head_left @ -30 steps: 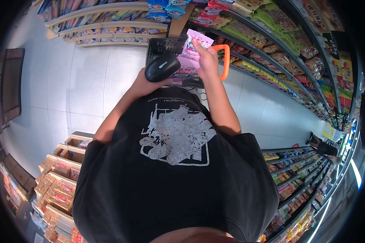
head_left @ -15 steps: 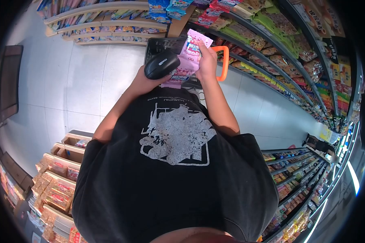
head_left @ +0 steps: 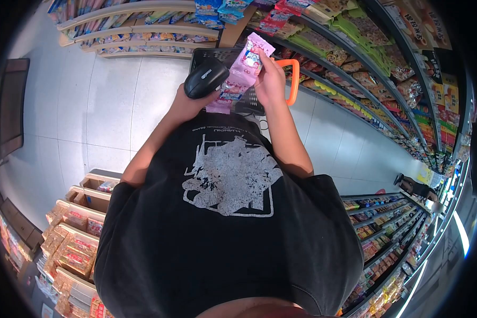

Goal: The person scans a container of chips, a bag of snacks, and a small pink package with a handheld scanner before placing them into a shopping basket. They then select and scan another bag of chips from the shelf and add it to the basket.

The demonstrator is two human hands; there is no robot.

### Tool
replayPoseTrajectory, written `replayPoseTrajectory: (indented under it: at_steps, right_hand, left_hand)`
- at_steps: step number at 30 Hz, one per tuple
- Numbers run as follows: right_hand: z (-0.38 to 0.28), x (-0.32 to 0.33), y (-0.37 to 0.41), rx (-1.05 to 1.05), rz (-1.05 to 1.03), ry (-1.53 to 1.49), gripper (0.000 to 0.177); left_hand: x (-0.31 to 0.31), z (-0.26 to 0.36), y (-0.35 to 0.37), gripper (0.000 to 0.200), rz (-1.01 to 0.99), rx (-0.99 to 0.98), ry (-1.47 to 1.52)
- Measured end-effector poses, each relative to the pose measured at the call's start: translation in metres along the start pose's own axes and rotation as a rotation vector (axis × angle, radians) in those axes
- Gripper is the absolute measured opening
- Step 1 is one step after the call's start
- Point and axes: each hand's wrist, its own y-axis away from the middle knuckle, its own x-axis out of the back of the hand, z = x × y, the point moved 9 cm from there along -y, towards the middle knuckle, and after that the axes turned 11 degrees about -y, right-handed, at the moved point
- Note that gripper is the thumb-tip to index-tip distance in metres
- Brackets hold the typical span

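Note:
My left hand (head_left: 188, 104) is closed around a black, rounded handheld device (head_left: 206, 78) that looks like a computer mouse. Its fingertips reach the lower end of a strip of pink snack packets (head_left: 242, 73). Higher up, my right hand (head_left: 271, 82) grips the same strip, thumb on the printed face. The strip hangs at a slant between both hands. Behind and below it is a black mesh basket (head_left: 200, 55) with an orange handle (head_left: 294, 82), partly hidden by my hands and the packets.
Curved shelves of snack bags (head_left: 350, 53) run along the right. Another rack (head_left: 143, 30) stands at the upper left. Boxed goods (head_left: 77, 254) fill shelves at the lower left. Pale tiled floor (head_left: 111, 100) shows between them. A person (head_left: 418, 188) is far off at the right.
The black device and my left hand have shifted slightly left. The pink strip has tilted more, its top end rising and its lower end moving slightly left.

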Motion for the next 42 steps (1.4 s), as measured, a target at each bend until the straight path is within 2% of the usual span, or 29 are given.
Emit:
replayPoseTrajectory:
  at_steps: [6,9,12,14,17,20,21,24,27,31,32,37,42]
  right_hand:
    - [0.007,-0.006,0.004,-0.098,-0.010,-0.164,0.027]
    - [0.009,0.005,0.001,-0.097,0.025,-0.125,0.021]
    - [0.011,0.032,-0.007,-0.020,0.101,-0.026,0.016]
    - [0.014,0.053,-0.013,0.072,0.064,0.082,0.015]
    - [0.004,0.027,-0.003,0.142,0.119,0.125,0.020]
    - [0.013,0.010,-0.001,0.024,0.045,0.041,0.012]
    - [0.017,0.006,0.000,-0.023,-0.004,-0.003,0.014]
    - [0.016,-0.031,0.023,-0.006,-0.084,0.114,0.035]
    - [0.011,-0.042,0.017,0.056,-0.186,0.179,0.050]
    - [-0.028,-0.076,0.008,0.116,-0.261,0.318,0.047]
    - [-0.042,-0.081,-0.002,0.212,-0.287,0.433,0.054]
    - [-0.113,-0.170,-0.008,0.506,-0.418,0.480,0.069]
    - [-0.153,-0.233,-0.018,0.784,-0.472,0.520,0.070]
  left_hand:
    - [-0.001,-0.004,0.001,0.040,0.011,0.031,0.021]
    - [0.000,-0.003,0.002,0.041,0.015,0.039,0.019]
    - [-0.003,-0.009,0.002,0.038,-0.046,0.079,0.008]
    - [-0.005,-0.009,0.004,0.039,-0.062,0.073,0.014]
    - [-0.005,-0.004,0.004,0.043,-0.021,-0.002,-0.015]
    - [-0.002,-0.003,0.006,0.041,-0.028,0.051,-0.001]
    - [-0.002,-0.007,0.005,0.040,-0.030,0.085,0.028]
    - [0.006,-0.004,0.003,0.037,0.077,0.034,0.017]
    - [0.010,-0.006,0.002,0.038,0.081,0.056,0.008]
    - [0.006,-0.017,0.001,0.034,0.055,0.087,0.172]
    - [0.006,-0.020,0.001,0.034,0.052,0.101,0.186]
    - [0.007,-0.030,-0.001,0.033,0.068,0.060,0.113]
    - [0.009,-0.012,0.003,0.033,0.051,0.020,0.116]
